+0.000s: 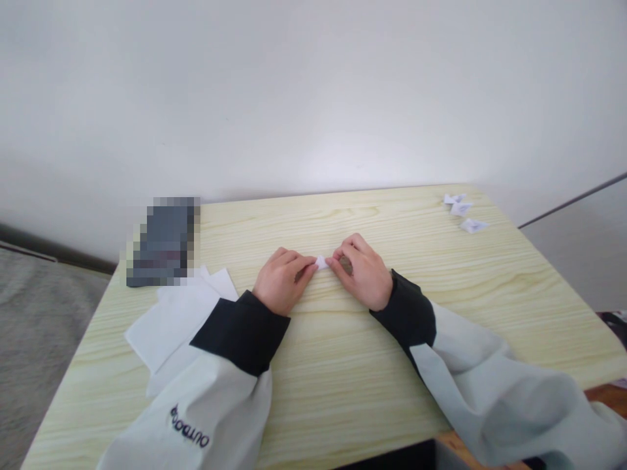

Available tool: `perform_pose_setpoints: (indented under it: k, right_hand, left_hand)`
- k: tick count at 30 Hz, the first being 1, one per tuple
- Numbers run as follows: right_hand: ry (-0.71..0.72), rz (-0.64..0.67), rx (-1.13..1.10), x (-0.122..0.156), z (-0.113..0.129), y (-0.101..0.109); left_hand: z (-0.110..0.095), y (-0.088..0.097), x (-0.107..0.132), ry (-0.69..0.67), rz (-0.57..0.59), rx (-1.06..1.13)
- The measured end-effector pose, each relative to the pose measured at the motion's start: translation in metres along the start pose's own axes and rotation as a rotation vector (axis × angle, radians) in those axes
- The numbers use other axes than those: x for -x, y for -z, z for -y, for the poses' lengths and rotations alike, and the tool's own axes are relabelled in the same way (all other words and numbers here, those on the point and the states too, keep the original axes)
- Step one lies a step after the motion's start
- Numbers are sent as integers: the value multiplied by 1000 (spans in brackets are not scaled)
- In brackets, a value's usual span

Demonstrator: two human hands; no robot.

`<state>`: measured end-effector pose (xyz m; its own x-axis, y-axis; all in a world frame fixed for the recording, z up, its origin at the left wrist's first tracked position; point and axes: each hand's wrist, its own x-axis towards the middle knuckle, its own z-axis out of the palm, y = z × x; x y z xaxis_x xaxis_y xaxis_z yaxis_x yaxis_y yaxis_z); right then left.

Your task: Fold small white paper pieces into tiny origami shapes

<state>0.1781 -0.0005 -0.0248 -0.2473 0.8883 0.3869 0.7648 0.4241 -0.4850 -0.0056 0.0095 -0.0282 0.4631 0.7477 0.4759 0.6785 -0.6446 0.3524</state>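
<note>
A small piece of folded white paper (321, 262) is held between my two hands, just above or on the middle of the table. My left hand (283, 277) pinches its left end between thumb and fingers. At the right end, my right hand (363, 271) has a matching pinch grip. Fingertips cover both ends of the paper, so its full shape is hidden. Loose white paper sheets (169, 326) lie in an overlapping pile beside and partly under my left sleeve.
Several small folded white paper pieces (473, 226) rest at the table's (343, 391) far right corner. A dark, pixelated flat object (164, 238) lies at the far left. The white wall (313, 98) borders the back edge. Something black (396, 457) shows at the bottom edge.
</note>
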Motion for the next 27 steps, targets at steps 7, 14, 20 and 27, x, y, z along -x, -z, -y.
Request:
perform_pose_setpoints:
  k: [7,14,20,27]
  right_hand:
    - [-22,-6,51,-1,0,-2]
    - [-52,12,80,-2,5,0]
    - [-58,53,13,-4,3,0]
    - [80,73,-117,-5,-5,3]
  left_hand:
    - [-2,1,-1,71,15,-4]
    - [-3,0,-3,66,16,-24]
    - [-3,2,-3,-10,-2,-16]
    - [3,-1,-2,-72,-53,-95]
